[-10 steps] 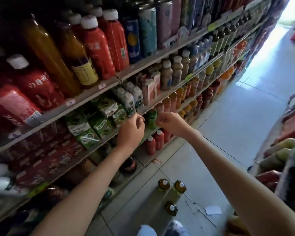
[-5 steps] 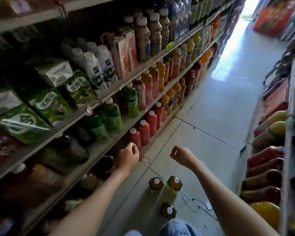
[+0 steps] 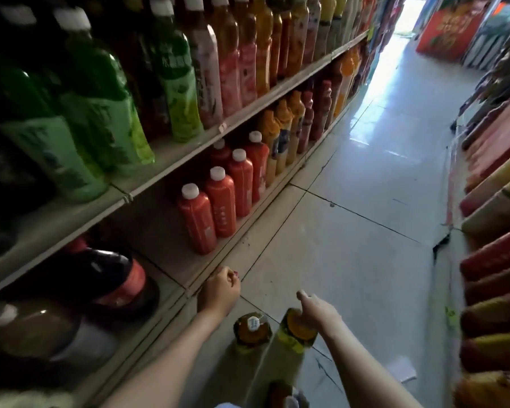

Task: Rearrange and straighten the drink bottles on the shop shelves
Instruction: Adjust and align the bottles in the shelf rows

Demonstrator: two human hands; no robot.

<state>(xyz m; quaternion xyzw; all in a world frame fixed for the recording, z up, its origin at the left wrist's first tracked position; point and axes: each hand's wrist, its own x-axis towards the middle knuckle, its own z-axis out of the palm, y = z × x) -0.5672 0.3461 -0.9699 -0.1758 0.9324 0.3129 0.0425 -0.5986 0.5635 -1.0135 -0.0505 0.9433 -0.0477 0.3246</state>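
Three amber drink bottles stand on the tiled floor in front of the shelves. My right hand (image 3: 317, 312) is down on the top of the right amber bottle (image 3: 296, 334), fingers curled over its hidden cap. The left amber bottle (image 3: 251, 329) stands free beside it with its white cap showing, and a third (image 3: 284, 396) is at the frame's bottom edge. My left hand (image 3: 221, 293) hovers as a fist by the bottom shelf's edge (image 3: 189, 290) and holds nothing. A row of red bottles (image 3: 199, 222) stands on that shelf.
Green bottles (image 3: 100, 119) and pink and orange ones fill the shelf above. Big dark bottles (image 3: 115, 278) lie at the bottom shelf's left. Packaged goods (image 3: 498, 260) line the opposite rack on the right. A paper scrap (image 3: 404, 373) lies on the floor.
Both hands came down from the middle shelf to floor level and the view dropped with them. My right hand has landed on the right amber bottle's top.
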